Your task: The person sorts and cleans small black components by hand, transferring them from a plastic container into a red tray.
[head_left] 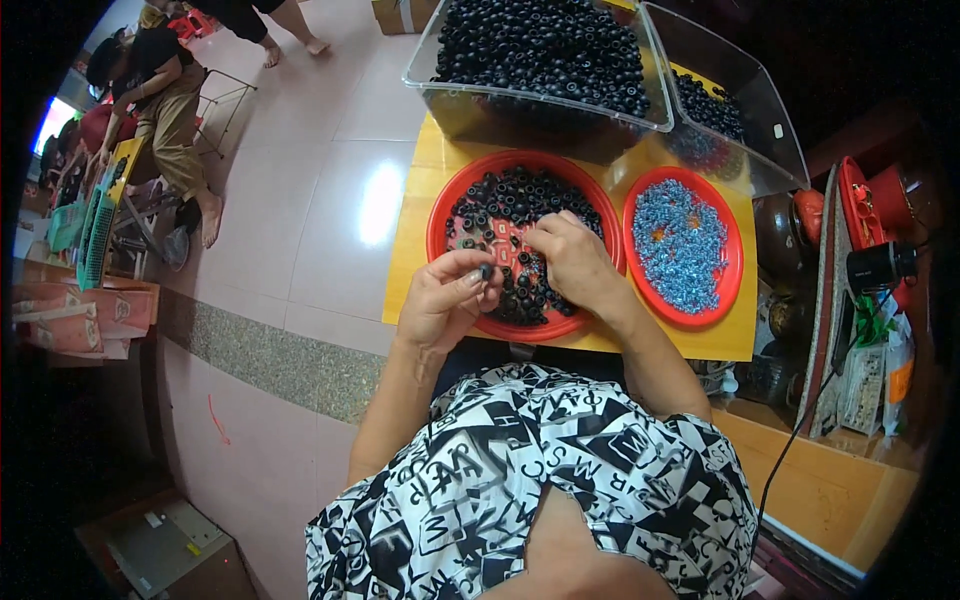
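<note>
A round red tray (436,222) in front of me holds many small black ring-like parts (520,192), and some of its patterned bottom shows between them. Over the tray's near left edge, my left hand (452,298) pinches one small black round part (487,271) between thumb and fingertip. Inside the same tray, my right hand (578,262) is bent down with its fingers drawn together among the black parts. Its fingertips are partly hidden, so what they hold cannot be made out. To its right stands an oval red tray (738,262) full of small silvery-blue pieces (680,240).
Behind the trays, a clear plastic bin (540,110) is heaped with black parts, and a second clear bin (770,130) stands beside it. Everything rests on a yellow board (405,270). A black device with a cable (882,265) is at right. Another person (165,110) works at far left.
</note>
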`<state>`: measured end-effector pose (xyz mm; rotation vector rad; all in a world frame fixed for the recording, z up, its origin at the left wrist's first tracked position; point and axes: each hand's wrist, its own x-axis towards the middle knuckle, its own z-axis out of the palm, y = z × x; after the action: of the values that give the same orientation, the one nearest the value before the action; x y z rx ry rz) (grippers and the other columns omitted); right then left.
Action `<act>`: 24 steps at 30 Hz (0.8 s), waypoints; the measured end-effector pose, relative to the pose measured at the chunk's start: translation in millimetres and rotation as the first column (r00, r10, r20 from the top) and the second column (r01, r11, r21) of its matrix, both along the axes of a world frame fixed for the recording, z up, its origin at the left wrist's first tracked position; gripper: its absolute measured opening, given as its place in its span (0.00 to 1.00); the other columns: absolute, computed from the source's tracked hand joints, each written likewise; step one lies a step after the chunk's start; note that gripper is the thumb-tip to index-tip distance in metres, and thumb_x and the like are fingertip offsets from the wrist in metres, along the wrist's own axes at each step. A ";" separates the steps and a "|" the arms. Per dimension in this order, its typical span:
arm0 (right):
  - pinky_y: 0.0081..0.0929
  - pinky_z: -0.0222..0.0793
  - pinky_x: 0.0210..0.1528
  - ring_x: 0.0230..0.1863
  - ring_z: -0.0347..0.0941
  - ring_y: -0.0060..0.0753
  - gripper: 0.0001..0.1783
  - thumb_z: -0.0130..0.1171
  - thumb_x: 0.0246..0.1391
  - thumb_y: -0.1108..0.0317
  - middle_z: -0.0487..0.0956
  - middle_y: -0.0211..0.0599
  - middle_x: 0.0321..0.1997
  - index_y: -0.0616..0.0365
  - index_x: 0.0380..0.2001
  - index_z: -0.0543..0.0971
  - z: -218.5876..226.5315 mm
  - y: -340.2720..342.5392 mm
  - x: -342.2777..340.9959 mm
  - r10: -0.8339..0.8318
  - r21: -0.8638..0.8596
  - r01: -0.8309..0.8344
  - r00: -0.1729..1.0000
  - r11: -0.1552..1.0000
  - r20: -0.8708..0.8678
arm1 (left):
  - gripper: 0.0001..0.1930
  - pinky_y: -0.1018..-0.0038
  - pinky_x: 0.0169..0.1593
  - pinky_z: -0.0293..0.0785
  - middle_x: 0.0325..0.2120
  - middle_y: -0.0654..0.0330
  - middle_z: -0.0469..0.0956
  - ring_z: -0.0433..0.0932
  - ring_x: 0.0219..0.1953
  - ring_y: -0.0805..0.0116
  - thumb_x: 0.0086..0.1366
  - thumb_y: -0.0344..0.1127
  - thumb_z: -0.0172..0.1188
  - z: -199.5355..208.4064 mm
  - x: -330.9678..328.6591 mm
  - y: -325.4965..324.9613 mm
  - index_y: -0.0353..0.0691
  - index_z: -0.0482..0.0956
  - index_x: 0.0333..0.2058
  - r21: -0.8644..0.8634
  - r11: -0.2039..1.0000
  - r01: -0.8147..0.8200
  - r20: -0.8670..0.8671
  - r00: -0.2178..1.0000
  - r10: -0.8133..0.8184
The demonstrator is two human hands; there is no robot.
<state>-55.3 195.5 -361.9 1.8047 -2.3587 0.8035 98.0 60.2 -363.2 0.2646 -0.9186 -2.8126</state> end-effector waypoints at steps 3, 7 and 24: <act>0.33 0.66 0.38 0.33 0.67 0.42 0.11 0.52 0.34 0.78 0.71 0.40 0.27 0.58 0.27 0.75 1.7 -8.0 -5.4 -0.006 0.002 0.006 0.999 1.000 -0.040 | 0.14 0.78 0.33 0.70 0.29 0.52 0.74 0.74 0.29 0.69 0.54 0.25 0.56 -5.4 12.2 1.4 0.33 0.71 0.41 0.069 0.997 -0.046 -0.006 0.999 0.047; 0.33 0.66 0.37 0.34 0.67 0.42 0.09 0.53 0.34 0.78 0.71 0.40 0.27 0.58 0.25 0.75 -0.2 -11.8 -9.7 -0.039 -0.012 0.038 0.998 0.999 -0.039 | 0.13 0.78 0.33 0.70 0.28 0.52 0.75 0.73 0.28 0.70 0.55 0.25 0.55 -6.2 18.6 2.1 0.34 0.71 0.41 0.051 0.992 -0.119 0.071 0.991 0.116; 0.23 0.65 0.28 0.26 0.71 0.31 0.05 0.54 0.43 0.78 0.73 0.41 0.26 0.65 0.28 0.72 46.8 6.6 23.3 -0.009 -0.132 0.079 0.887 0.988 0.461 | 0.12 0.76 0.34 0.69 0.29 0.56 0.74 0.72 0.30 0.70 0.56 0.31 0.57 -10.3 14.8 16.7 0.36 0.73 0.40 0.254 0.967 0.007 -0.120 0.992 0.025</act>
<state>-32.0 202.1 -315.1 1.6344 -2.5001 1.5017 112.8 76.9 -373.5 0.1261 -0.5286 -2.8982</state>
